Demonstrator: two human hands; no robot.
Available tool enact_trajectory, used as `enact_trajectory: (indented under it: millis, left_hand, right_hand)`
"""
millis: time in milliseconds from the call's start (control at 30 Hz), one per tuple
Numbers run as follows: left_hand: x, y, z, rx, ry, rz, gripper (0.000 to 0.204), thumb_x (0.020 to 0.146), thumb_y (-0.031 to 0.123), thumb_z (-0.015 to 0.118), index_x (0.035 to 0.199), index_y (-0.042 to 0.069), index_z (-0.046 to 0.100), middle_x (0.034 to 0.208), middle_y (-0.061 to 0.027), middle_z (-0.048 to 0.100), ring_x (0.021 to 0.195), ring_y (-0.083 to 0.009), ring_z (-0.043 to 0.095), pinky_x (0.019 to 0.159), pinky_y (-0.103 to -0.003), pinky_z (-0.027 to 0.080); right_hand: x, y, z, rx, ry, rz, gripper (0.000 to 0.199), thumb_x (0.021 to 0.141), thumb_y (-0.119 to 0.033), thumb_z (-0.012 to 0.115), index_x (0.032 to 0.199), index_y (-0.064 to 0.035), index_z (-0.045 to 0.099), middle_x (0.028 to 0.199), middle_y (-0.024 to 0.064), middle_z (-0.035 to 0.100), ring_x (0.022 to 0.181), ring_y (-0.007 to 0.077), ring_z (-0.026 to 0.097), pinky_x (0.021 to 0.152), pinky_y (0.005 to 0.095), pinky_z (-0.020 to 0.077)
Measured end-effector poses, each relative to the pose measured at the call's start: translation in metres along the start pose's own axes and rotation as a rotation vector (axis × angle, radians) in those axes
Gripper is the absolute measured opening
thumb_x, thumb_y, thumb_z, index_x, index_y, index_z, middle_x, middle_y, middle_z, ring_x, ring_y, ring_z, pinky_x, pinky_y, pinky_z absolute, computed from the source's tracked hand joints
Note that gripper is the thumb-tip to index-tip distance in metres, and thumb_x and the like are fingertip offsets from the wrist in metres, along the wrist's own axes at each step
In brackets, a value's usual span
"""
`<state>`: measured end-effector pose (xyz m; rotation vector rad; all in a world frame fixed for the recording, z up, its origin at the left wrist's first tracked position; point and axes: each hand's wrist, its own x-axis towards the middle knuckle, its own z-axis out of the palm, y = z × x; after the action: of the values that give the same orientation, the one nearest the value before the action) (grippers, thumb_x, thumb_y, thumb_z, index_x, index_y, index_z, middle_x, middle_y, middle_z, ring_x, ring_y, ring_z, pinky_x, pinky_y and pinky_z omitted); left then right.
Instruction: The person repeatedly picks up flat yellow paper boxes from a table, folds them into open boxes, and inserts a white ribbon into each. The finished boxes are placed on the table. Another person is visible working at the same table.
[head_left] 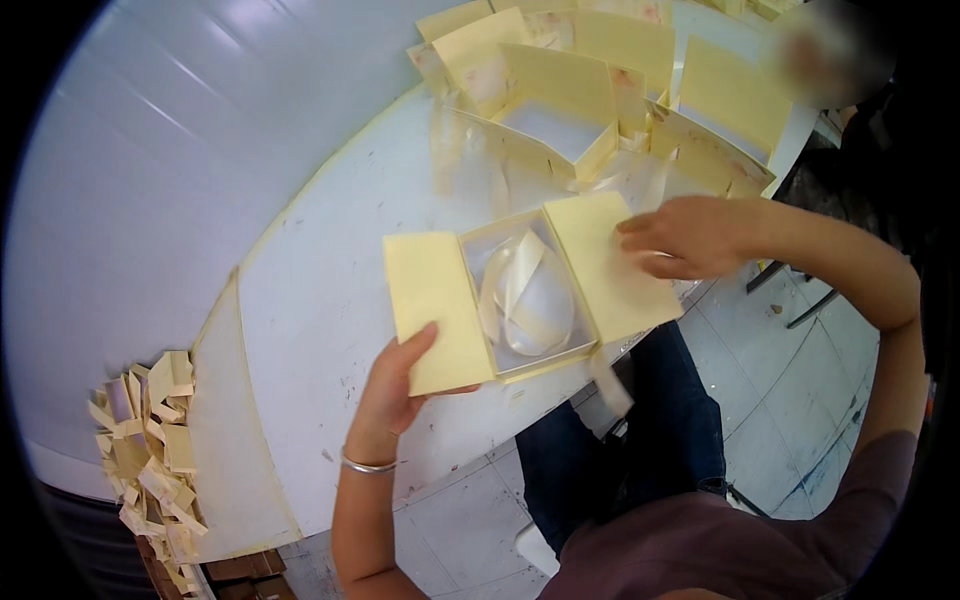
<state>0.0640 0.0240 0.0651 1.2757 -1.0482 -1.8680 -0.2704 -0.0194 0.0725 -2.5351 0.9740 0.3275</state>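
- More open boxes (560, 110) crowd the far end of the white table (320, 300); paper scraps (150, 440) lie piled at its left
- Open box (525, 290), ribbon (520, 290) inside, sits at the near edge
- Left hand (395, 385) pinches the left flap (435, 310)
- Right hand (680, 238), fingers curled, presses the right flap (610, 265)

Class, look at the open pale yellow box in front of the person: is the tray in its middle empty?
No: a cream ribbon lies looped inside the tray of the open box, between its two spread flaps.

Left hand (395, 385) gripping, right hand (680, 238) flat
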Motion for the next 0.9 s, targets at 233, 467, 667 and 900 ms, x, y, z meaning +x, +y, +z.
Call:
enact_trajectory:
  millis: [233,467,667,900]
  left_hand:
    - [-0.004,-0.011,0.038,0.008,-0.07,-0.011,0.047,0.088,0.029,0.045,0.12,-0.005,0.037,0.108,-0.0176,0.053,0.091,-0.0262,0.059,0.071,-0.04,0.054]
    - [-0.001,-0.022,0.031,-0.034,-0.13,-0.027,0.047,0.088,0.031,0.043,0.123,0.0,0.034,0.111,-0.0139,0.05,0.096,-0.023,0.055,0.072,-0.038,0.053]
    - [-0.006,-0.016,0.036,-0.022,-0.104,-0.015,0.046,0.088,0.029,0.043,0.122,-0.002,0.034,0.11,-0.0146,0.05,0.096,-0.0235,0.055,0.072,-0.039,0.053]
    - [-0.004,-0.02,0.036,-0.024,-0.054,-0.053,0.046,0.088,0.027,0.045,0.119,-0.006,0.037,0.107,-0.0175,0.053,0.093,-0.0264,0.057,0.071,-0.04,0.054]
  right_hand:
    - [0.101,-0.04,0.015,-0.178,0.666,-0.376,0.033,0.076,-0.026,0.059,0.098,-0.0034,0.05,0.099,0.0155,0.049,0.096,0.0289,0.048,0.078,0.0391,0.0402]
    - [0.109,-0.043,0.022,0.268,0.372,-0.348,0.034,0.07,-0.012,0.063,0.099,-0.0069,0.046,0.092,0.009,0.052,0.088,0.0268,0.052,0.073,0.0365,0.041]
    - [0.115,-0.046,0.016,0.468,0.245,-0.171,0.03,0.071,-0.009,0.06,0.096,-0.0058,0.044,0.082,0.0097,0.053,0.076,0.0261,0.056,0.067,0.0359,0.0419]
    - [0.111,-0.027,0.036,0.375,0.245,-0.429,0.032,0.072,-0.01,0.057,0.102,-0.0043,0.046,0.085,0.0132,0.057,0.08,0.0294,0.055,0.07,0.0366,0.0416]
